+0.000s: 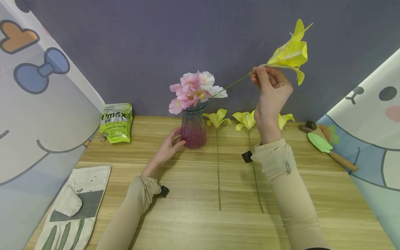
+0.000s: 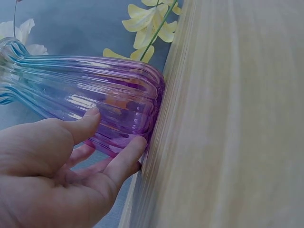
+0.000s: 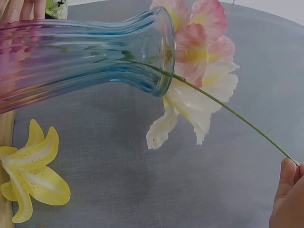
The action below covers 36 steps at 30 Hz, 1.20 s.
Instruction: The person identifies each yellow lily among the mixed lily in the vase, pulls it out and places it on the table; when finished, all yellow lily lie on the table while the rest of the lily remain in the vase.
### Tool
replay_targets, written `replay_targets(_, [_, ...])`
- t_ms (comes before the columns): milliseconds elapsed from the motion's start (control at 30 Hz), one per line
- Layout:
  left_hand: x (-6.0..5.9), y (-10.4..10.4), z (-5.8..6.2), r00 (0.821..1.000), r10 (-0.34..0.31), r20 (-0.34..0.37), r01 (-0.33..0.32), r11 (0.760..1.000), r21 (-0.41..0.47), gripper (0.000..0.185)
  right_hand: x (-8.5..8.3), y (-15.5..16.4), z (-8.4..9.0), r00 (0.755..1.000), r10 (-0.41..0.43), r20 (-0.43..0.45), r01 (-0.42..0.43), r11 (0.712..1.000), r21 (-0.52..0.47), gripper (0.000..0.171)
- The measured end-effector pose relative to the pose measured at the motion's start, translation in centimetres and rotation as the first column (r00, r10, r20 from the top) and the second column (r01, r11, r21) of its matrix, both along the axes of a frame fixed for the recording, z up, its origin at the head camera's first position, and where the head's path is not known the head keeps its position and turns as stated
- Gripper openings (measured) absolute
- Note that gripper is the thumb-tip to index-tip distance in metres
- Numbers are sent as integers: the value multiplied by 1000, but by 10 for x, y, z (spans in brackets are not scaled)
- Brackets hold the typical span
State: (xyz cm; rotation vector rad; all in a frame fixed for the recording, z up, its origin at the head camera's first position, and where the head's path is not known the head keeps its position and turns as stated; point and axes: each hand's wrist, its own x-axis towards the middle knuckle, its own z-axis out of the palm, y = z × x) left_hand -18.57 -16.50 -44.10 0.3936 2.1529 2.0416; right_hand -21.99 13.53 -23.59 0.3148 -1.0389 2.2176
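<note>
A ribbed glass vase, blue at the neck and purple at the base, stands on the wooden table with pink and white flowers in it. My left hand rests against its lower part, thumb and fingers fairly straight; the left wrist view shows the thumb and a finger touching the glass. My right hand is raised and pinches the thin green stem of a yellow lily just below the bloom. In the right wrist view that stem runs down into the vase mouth.
Three more yellow lilies lie on the table right of the vase, stems toward me. A green bag sits back left, a work glove front left, a green trowel at right. Printed fabric walls flank both sides.
</note>
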Motion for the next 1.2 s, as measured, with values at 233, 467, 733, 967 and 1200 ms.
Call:
replay_targets(233, [0,0,0,1000,-3,-6,3,1000,-8,63,0,-4,1,997,-49,-68,51,998,31,5])
replay_targets(467, [0,-1,0,1000,-4,-8,4,1000,-6,63,-1,-5,2,997,-59,-59,58,998,-12,6])
replay_targets(733, [1,-1,-1,1000,-4,-11,4,1000,-17,64,-1,4,5,993,-90,-81,92,996,20,6])
replay_targets(967, [1,-1,0,1000,-6,-14,6,1000,-6,64,-2,18,8,995,-89,-50,87,995,-41,4])
replay_targets(1200, [0,-1,1,1000,-10,4,10,1000,-10,63,0,35,16,999,-42,-15,39,983,-180,14])
